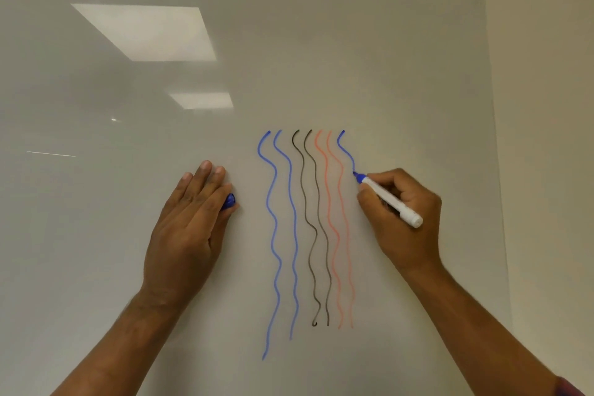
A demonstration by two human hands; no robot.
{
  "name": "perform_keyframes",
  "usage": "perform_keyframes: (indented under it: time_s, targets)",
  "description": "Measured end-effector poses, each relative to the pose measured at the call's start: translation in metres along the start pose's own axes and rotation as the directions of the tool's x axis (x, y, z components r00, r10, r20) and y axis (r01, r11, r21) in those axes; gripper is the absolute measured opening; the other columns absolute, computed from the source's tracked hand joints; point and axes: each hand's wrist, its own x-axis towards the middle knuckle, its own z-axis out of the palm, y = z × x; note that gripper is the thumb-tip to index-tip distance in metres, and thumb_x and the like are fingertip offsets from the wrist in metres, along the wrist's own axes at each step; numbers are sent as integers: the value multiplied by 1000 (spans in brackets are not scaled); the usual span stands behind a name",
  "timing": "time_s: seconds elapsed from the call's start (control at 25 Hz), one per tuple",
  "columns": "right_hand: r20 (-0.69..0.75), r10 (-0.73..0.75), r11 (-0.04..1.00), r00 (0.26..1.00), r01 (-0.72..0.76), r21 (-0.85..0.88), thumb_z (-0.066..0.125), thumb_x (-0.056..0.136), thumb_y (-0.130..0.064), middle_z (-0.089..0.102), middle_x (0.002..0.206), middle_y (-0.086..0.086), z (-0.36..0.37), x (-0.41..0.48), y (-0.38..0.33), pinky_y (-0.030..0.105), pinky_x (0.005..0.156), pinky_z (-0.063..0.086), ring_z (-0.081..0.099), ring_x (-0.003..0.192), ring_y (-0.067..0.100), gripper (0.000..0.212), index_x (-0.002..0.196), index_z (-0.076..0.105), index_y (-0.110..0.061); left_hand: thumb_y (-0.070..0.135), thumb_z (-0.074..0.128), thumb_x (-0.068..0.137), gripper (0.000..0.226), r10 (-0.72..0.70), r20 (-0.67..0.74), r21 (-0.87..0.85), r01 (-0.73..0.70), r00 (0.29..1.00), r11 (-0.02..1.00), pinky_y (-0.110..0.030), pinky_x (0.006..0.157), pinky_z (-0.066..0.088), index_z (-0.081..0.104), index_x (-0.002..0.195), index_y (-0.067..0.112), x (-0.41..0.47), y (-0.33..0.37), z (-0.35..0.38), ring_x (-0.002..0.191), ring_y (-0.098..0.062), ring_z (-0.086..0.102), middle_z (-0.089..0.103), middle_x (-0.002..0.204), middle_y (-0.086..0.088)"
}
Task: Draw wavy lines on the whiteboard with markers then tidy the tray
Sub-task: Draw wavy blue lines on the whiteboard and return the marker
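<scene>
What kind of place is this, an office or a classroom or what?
Probably an office or meeting room, though I can't rule out a classroom: a large glossy whiteboard, rectangular ceiling light panels reflected in it, and a plain wall beside it.

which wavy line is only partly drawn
The rightmost blue line, beside the red pair: it ends at the marker tip in the right hand, while the other six run far lower.
</scene>
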Motion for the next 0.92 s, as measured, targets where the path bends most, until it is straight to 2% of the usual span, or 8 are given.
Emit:
perform_keyframes:
  time_s: [0.16,0.36,0.44,0.52,0.64,0.68,0.76,0.92]
  targets:
    - [80,70,997,994,-67,-48,77,86,3,65,64,-3,-15,-49,12,27,48,47,58,53,18,16,80,71,-11,14,62,107,37,-6,15,-5,6,1000,1000,-60,118,44,63,138,-8,0,0,0,144,-38,52,57,150,-19]
    - [111,187,982,976,-182,-58,77,83,6,64,61,-5,-32,-103,21,15,47,41,54,47,10,18,81,73,-12,11,62,108,35,-10,20,2,10,1000,1000,-59,119,43,64,136,-9,1,0,-1,145,-39,52,57,150,-19]
    - [116,239,970,964,-232,-67,77,82,7,62,58,-5,-37,-123,25,18,45,40,51,44,9,22,80,73,-14,10,63,107,35,-5,18,4,5,1000,1000,-58,120,42,63,137,-8,1,0,-1,145,-39,52,56,150,-19]
    - [121,278,957,953,-264,-123,79,82,6,66,62,-4,-40,-142,29,21,45,45,56,47,12,26,80,73,-19,10,63,107,35,-4,13,4,4,1000,1000,-58,121,41,62,138,-8,1,0,-1,145,-38,52,56,150,-20]
    - [125,342,934,932,-321,-158,81,82,-11,69,68,-9,-41,-169,35,18,51,50,63,54,10,20,80,72,-29,9,63,107,35,-11,17,4,11,1000,1000,-57,122,40,63,137,-9,1,0,-1,145,-39,51,56,150,-20]
    - [137,345,933,929,-323,-157,79,82,-24,68,69,-11,-41,-176,34,17,52,50,63,54,10,10,84,71,-30,9,63,107,35,-11,18,3,11,1000,1000,-57,122,40,63,137,-9,0,0,-1,145,-39,51,56,150,-20]
    - [134,344,933,929,-324,-156,74,82,-34,69,71,-12,-41,-182,35,18,53,51,63,55,10,12,94,70,-34,10,63,107,35,-11,22,1,11,1000,1000,-57,122,40,62,138,-9,1,1,-2,146,-39,51,56,151,-20]
    - [16,390,921,920,-390,-13,80,83,5,71,71,-3,-41,-156,29,22,55,53,65,59,17,36,88,74,-30,11,62,108,36,-17,28,-6,18,999,1000,-58,121,41,62,138,-8,1,-2,-1,146,-38,50,55,151,-19]
